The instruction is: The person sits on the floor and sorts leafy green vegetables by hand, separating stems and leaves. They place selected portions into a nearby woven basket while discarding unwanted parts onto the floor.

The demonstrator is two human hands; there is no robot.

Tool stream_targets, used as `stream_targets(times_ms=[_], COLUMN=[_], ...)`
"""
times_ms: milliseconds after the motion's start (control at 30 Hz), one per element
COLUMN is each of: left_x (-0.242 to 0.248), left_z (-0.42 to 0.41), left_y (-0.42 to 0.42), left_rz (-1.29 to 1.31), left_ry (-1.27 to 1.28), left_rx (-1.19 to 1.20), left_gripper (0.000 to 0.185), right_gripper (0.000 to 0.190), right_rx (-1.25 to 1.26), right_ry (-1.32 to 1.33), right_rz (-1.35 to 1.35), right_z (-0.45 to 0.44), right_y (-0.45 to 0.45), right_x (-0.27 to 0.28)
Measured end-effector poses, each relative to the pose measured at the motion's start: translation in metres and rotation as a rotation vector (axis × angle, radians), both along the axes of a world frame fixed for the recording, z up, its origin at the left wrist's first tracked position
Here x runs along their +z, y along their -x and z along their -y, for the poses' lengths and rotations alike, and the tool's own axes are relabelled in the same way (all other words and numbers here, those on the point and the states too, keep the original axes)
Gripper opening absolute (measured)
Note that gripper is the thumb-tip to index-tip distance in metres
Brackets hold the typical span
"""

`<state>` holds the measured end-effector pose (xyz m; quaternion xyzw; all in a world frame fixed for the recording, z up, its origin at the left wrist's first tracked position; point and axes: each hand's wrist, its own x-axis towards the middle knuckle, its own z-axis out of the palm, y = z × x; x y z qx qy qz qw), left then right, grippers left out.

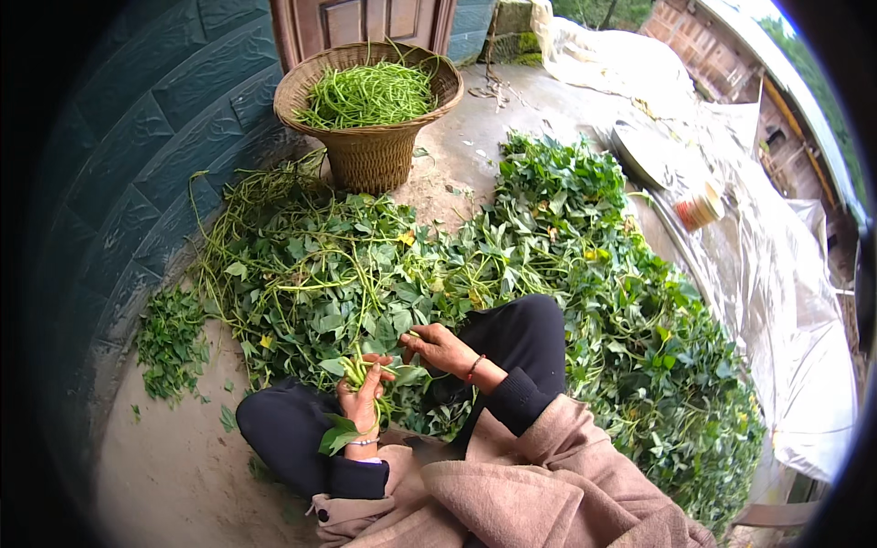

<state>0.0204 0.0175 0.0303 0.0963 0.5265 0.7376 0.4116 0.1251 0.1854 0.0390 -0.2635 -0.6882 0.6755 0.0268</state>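
Observation:
My left hand [362, 401] is closed around a small bunch of green stems [354, 372], some with leaves still on. One leaf [338, 434] hangs down over the wrist, beside a bracelet. A little to the right and higher, my right hand [442, 351] pinches a short piece of stem [413, 333] between thumb and forefinger. Both hands are above my bent legs. Right before them lies a broad heap of leafy green vines [308, 274], which look like sweet potato vines. Behind the heap stands a flared wicker basket [370, 161] piled with stripped green stems [373, 96].
More leafy greens [603, 294] spread along my right side, and a small leaf pile [171, 339] lies at left by the blue tiled wall [185, 130]. Plastic sheeting [767, 288], a metal basin [640, 154] and a paper tub [699, 207] are at right. A wooden door [370, 20] stands behind the basket.

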Motion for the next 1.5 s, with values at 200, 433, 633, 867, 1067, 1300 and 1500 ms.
stream_targets(times_ms=[200, 433, 633, 867, 1067, 1300, 1500], left_x=[-0.031, -0.039, -0.037, -0.07, -0.057, -0.083, -0.012], left_z=[0.002, 0.007, 0.002, 0.002, -0.003, -0.004, 0.003], left_y=[-0.006, -0.003, -0.005, -0.01, -0.012, -0.002, 0.002], left_rz=[-0.084, 0.027, -0.004, 0.037, 0.164, 0.138, 0.368], left_ry=[0.042, 0.155, 0.064, 0.036, 0.025, -0.159, -0.21], left_rx=[-0.006, 0.063, 0.034, 0.038, 0.003, 0.089, -0.005], left_gripper=[0.015, 0.021, 0.019, 0.027, 0.028, 0.024, 0.024], right_gripper=[0.029, 0.026, 0.034, 0.041, 0.042, 0.089, 0.107], right_rx=[0.01, 0.122, -0.088, -0.02, 0.052, 0.058, 0.136], right_ry=[-0.028, -0.274, -0.555, -0.669, -0.42, 0.02, -0.013], right_rz=[-0.105, -0.041, 0.044, 0.263, 0.215, -0.134, -0.159], right_z=[0.043, 0.057, 0.044, 0.069, 0.058, 0.08, 0.08], right_y=[0.006, -0.001, -0.002, 0.012, 0.014, 0.006, -0.002], right_x=[-0.005, -0.009, -0.023, -0.011, -0.019, -0.034, -0.026])
